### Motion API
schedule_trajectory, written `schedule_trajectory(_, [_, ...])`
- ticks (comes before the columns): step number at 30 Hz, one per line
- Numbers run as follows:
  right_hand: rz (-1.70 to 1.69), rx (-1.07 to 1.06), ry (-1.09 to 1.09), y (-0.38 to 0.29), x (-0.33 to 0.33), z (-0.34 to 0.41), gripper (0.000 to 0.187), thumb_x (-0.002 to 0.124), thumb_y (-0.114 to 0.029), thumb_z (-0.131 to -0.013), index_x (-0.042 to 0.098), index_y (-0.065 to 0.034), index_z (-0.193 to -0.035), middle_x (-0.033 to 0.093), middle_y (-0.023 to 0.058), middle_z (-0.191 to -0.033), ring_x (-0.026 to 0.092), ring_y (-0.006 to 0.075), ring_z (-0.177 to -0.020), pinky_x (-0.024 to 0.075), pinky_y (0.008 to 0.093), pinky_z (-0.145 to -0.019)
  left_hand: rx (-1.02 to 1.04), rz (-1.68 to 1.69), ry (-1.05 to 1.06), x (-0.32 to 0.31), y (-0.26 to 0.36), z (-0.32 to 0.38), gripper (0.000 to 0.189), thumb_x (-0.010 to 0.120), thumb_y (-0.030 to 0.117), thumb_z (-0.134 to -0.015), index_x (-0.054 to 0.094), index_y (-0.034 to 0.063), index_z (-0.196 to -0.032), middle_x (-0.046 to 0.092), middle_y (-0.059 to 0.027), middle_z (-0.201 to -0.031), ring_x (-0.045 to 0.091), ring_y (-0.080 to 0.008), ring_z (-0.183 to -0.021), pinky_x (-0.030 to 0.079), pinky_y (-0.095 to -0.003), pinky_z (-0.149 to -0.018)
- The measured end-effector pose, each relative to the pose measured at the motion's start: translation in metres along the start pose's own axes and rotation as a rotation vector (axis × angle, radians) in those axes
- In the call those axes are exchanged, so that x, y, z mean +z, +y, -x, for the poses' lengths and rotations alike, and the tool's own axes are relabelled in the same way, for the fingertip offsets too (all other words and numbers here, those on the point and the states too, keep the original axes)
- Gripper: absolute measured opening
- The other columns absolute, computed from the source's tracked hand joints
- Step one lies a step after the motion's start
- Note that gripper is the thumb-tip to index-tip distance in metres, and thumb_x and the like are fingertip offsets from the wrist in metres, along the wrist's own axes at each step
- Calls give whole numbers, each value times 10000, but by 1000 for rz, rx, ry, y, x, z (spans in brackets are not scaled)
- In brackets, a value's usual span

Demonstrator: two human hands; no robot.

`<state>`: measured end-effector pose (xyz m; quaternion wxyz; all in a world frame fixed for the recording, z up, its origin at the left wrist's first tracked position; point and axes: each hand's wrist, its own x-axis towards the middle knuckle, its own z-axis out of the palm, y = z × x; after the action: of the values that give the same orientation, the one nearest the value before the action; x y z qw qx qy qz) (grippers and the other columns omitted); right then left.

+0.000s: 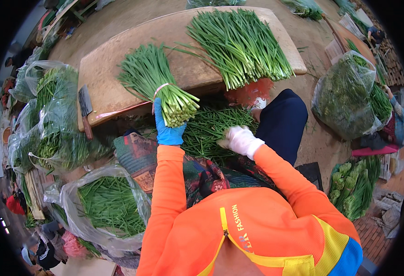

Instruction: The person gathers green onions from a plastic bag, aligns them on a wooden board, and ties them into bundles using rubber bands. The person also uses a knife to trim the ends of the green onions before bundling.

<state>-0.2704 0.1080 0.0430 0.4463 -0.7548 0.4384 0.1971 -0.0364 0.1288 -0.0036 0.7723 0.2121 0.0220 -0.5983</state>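
Note:
My left hand, in a blue glove, grips a bundle of garlic chives from below near its cut ends. A pink band runs around the bundle, whose leaves rest on the wooden board. From the bundle a pink strip trails along the board's near edge. My right hand, in a white glove, is blurred above loose green stalks by my lap; whether its fingers hold anything is unclear. A larger pile of chives lies on the right half of the board.
A cleaver lies at the board's left edge, handle overhanging. Plastic bags of greens stand on the left, lower left and right. Red plastic strands hang under the board. Tied bundles lie at right. Other people work farther off.

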Motion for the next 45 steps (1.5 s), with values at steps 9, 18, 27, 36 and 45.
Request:
schedule_trajectory(9, [-1011, -554, 278, -34, -53, -38, 755, 574, -477, -939, 376, 71, -1420, 433, 194, -1463, 408, 241, -1353, 296, 297, -1114, 13, -95, -107, -13, 4, 1, 667, 531, 508, -921, 440, 55, -1402, 520, -182, -1354, 502, -361, -1239, 407, -520, -1056])
schedule_trajectory(18, [-1045, -334, -49, -83, -12, -75, 1278, 830, -327, -744, -143, 35, -1490, 518, 148, -1287, 546, 223, -1161, 447, 342, -977, -84, -123, 130, -47, -20, 8, 445, 623, 325, -931, 555, 54, -1279, 667, -122, -1146, 667, -268, -984, 555, -404, -874])
schedule_trajectory(27, [-1037, -395, -69, -67, 3, -28, 706, 704, -135, -845, 336, -71, -1445, 582, 78, -1207, 611, 166, -1012, 521, 306, -851, -323, -199, 88, -10, -1, 37, 319, 682, 327, -879, 628, 80, -1074, 682, -100, -979, 672, -234, -866, 554, -370, -797])
schedule_trajectory(36, [-681, -291, 98, -63, 49, 32, 955, 696, -16, -838, 58, -100, -1543, 575, 93, -1164, 594, 134, -874, 504, 247, -702, -56, 17, -15, -16, 1, 57, 401, 712, 264, -858, 642, 38, -1181, 708, -85, -1043, 690, -190, -887, 545, -339, -851])
schedule_trajectory(45, [-539, -915, -248, -190, -25, -12, 858, 690, -404, -867, 231, -103, -1527, 322, 102, -1529, 455, 250, -1290, 378, 425, -1076, 717, -288, -201, 50, 137, 135, 582, 803, 132, -759, 565, 17, -1277, 659, -82, -1119, 624, -166, -981, 506, -346, -907])
